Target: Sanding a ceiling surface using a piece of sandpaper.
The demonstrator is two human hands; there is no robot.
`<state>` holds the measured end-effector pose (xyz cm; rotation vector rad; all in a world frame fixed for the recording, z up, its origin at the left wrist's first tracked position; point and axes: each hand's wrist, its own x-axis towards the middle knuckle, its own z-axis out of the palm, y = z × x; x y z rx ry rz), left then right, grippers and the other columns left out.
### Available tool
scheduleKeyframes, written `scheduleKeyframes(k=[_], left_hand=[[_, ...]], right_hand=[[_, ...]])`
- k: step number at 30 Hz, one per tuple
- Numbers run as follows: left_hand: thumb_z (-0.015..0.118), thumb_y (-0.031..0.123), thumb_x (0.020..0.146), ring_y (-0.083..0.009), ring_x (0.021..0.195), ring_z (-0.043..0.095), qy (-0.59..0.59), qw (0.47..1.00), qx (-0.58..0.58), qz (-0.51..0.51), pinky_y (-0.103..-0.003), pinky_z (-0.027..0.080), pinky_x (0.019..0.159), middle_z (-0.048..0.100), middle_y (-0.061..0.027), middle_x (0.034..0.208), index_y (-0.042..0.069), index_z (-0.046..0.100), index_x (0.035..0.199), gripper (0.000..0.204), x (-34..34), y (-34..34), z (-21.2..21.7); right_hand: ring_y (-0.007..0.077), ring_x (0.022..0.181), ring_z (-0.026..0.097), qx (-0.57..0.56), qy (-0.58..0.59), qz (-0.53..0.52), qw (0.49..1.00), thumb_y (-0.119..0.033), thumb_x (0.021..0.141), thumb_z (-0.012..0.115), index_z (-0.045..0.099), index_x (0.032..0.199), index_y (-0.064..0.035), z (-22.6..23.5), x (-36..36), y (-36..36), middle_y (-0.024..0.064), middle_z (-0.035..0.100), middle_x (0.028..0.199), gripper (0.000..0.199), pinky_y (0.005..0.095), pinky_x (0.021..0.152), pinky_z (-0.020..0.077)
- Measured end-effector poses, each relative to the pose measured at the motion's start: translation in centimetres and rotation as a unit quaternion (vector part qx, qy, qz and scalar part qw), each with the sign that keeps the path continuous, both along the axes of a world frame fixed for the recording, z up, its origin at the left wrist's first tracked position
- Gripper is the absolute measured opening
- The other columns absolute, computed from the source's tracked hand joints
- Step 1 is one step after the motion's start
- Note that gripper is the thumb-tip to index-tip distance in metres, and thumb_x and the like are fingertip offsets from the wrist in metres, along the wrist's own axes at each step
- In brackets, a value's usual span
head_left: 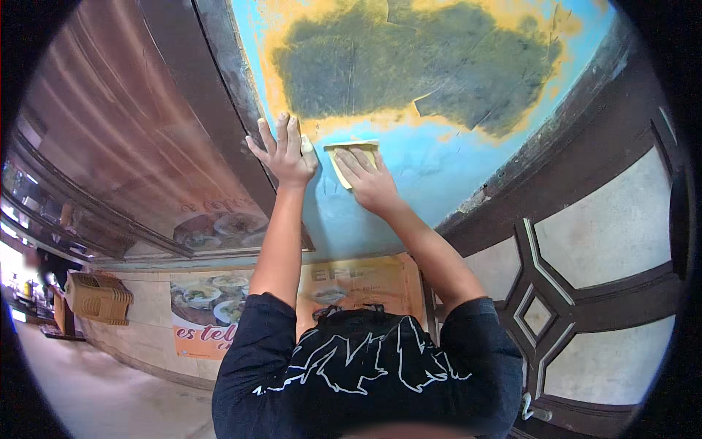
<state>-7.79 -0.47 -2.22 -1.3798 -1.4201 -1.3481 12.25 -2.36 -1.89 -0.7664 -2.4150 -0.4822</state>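
My right hand [371, 184] presses a folded yellow sheet of sandpaper [342, 174] against a light blue wall panel [428, 175]. The fingers lie over the sheet, and its top edge sticks out beyond them. To its left, my left hand [285, 155] is braced with fingers spread at the panel's left border, beside the dark frame. Pale dust whitens its fingertips and thumb. Above both hands spreads a large dark grey patch [365, 66] with a yellow-orange rim and a few cracked or peeling edges.
A brown-framed glass pane [124, 124] stands on the left. On the right is a dark door [563, 293] with pale panels and a handle. Food posters [197, 311] hang on the tiled wall below, near stacked tan plastic chairs [100, 298].
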Motion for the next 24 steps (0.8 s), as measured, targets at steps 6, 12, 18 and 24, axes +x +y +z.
scheduleKeyframes(k=[6, 12, 18, 24], left_hand=[[0.046, 0.024, 0.080, -0.0334, 0.143, 0.026, 0.005, 1.000, 0.007, 0.002, -0.060, 0.003, 0.113, 0.050, -0.0044, 0.142, 0.009, 0.065, 0.116, 0.043, -0.5, -0.4, 0.2], [0.047, 0.025, 0.079, -0.0336, 0.143, 0.026, 0.012, 1.000, 0.015, 0.001, -0.061, 0.003, 0.113, 0.049, -0.0046, 0.143, 0.008, 0.065, 0.116, 0.044, -0.3, -0.3, 0.3], [0.047, 0.022, 0.086, -0.0370, 0.144, 0.022, 0.028, 0.999, 0.020, -0.010, -0.060, 0.005, 0.112, 0.046, -0.0081, 0.145, 0.004, 0.059, 0.123, 0.043, -0.4, -0.1, 0.4], [0.047, 0.020, 0.087, -0.0367, 0.144, 0.023, 0.022, 1.000, 0.015, -0.010, -0.059, 0.004, 0.113, 0.046, -0.0078, 0.145, 0.005, 0.059, 0.125, 0.043, 0.4, 0.2, 0.4]], right_hand=[[0.0293, 0.130, 0.043, 0.053, 0.024, -0.078, 0.995, -0.008, 0.078, 0.052, 0.049, 0.134, -0.0051, 4.3, -0.7, -0.2, 0.0081, 0.046, 0.143, 0.056, 0.0553, 0.106, 0.0302], [0.0316, 0.126, 0.046, 0.026, 0.021, -0.050, 0.998, -0.009, 0.075, 0.054, 0.052, 0.130, -0.0034, 0.2, -0.5, -0.5, 0.0117, 0.048, 0.139, 0.055, 0.0581, 0.103, 0.0325], [0.0315, 0.128, 0.044, 0.061, 0.034, -0.063, 0.996, -0.009, 0.075, 0.053, 0.054, 0.129, -0.0035, 4.3, 0.7, 0.5, 0.0112, 0.048, 0.139, 0.054, 0.0564, 0.106, 0.0298], [0.0317, 0.129, 0.043, 0.005, 0.007, -0.062, 0.998, -0.007, 0.077, 0.052, 0.052, 0.131, -0.0043, 0.5, 1.9, 0.2, 0.0110, 0.047, 0.140, 0.055, 0.0579, 0.106, 0.0304]])
